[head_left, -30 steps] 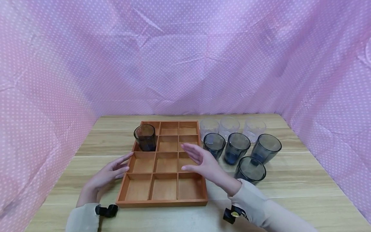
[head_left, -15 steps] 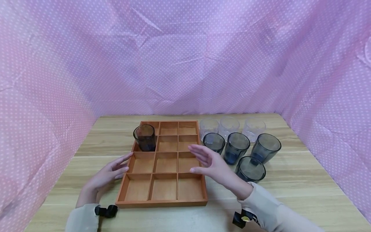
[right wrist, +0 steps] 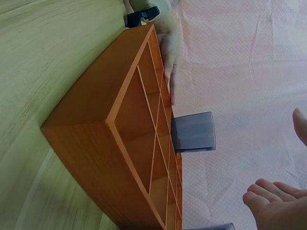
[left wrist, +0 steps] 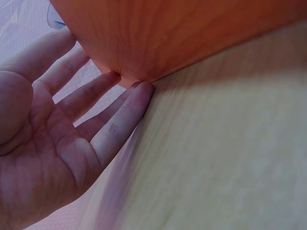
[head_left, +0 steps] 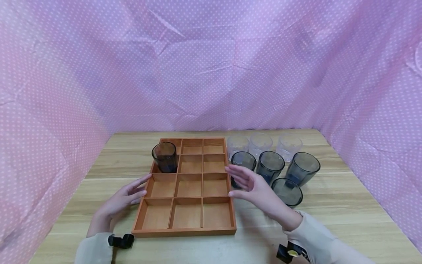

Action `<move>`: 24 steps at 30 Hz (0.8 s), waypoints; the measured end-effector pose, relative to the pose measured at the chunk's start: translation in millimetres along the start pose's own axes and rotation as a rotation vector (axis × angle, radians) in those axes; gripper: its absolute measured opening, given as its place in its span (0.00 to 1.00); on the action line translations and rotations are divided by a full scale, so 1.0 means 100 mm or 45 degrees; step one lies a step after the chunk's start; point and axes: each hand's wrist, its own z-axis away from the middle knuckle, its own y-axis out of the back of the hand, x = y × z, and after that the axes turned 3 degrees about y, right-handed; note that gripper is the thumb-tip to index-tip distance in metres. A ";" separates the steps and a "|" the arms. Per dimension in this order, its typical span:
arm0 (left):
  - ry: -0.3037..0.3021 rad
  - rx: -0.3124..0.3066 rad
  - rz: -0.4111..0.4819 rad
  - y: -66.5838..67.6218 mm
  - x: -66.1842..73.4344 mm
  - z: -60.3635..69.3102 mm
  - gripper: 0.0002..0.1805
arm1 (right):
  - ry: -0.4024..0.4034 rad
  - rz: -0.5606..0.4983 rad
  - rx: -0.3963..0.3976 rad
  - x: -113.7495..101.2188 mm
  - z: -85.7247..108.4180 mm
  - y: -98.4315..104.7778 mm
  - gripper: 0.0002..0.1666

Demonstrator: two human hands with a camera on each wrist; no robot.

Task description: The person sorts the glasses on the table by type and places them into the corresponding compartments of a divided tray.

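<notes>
On the pale wooden table (head_left: 343, 205), in the head view, we see a wooden tray (head_left: 184, 232) divided into twelve compartments; a smoky glass (head_left: 166, 159) stands in its left column, second row from the far end; the left hand (head_left: 122, 200) rests its extended fingers against the tray's left side, gripping nothing; the right hand (head_left: 258, 191), thumb spread from straight fingers, is likewise ungripped at the right rim, partly in front of four dark glasses (head_left: 271, 165), though we cannot tell whether it touches one; behind these we see three clear glasses (head_left: 260, 143) and a pink dotted cloth (head_left: 211, 73).
In the left wrist view we find fingertips touching the tray's outer wall, low by the table; in the right wrist view we see the smoky glass rising above the rim, the right hand's thumb and fingers well apart.
</notes>
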 end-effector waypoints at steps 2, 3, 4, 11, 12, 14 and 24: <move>-0.001 0.003 0.001 0.00 0.00 0.00 0.33 | 0.012 0.006 0.006 0.00 0.02 0.03 0.47; 0.000 0.004 0.002 -0.01 0.00 0.00 0.33 | 0.023 0.011 0.009 0.00 0.03 0.04 0.47; -0.001 0.005 0.003 -0.01 0.00 0.00 0.33 | 0.031 0.019 0.014 0.00 0.04 0.06 0.46; -0.001 -0.002 0.008 0.00 0.00 0.00 0.33 | 0.128 0.014 0.033 0.00 0.14 0.16 0.44; 0.000 -0.002 0.006 0.00 0.00 -0.01 0.33 | 0.135 0.015 0.037 0.00 0.16 0.18 0.44; -0.001 -0.005 0.004 0.00 0.00 -0.01 0.33 | 0.124 0.007 0.050 0.01 0.18 0.22 0.44; 0.024 -0.001 0.026 -0.02 0.01 -0.01 0.33 | 0.151 0.075 0.102 0.05 0.32 0.40 0.41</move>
